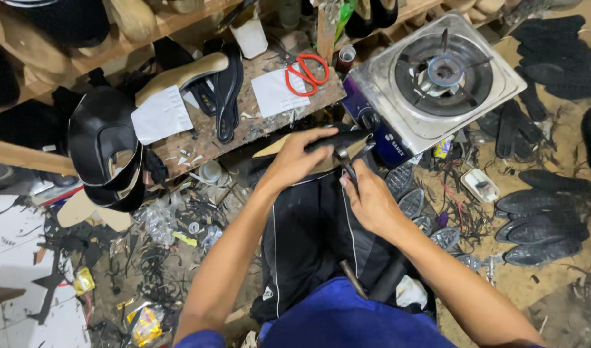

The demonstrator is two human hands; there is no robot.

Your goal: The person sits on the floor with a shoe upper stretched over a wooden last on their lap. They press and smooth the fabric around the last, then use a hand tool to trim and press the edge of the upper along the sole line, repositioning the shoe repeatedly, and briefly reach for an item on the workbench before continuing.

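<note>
Black shoe uppers (102, 151), stacked at far left beside the workbench (257, 122). Red-handled scissors (306, 72) lie on the bench, blades shut. Left hand (294, 161), closed over a black shoe on its last (331, 143), held above the lap, just below the bench edge. Right hand (369, 203), clenched on pincers (347, 161) biting the shoe's edge. Step judged: lasting, pulling the upper taut; a next pull wants a firm grip and steady last. Gas stove (437, 77), right. Black soles (540, 219), on the floor at far right.
</note>
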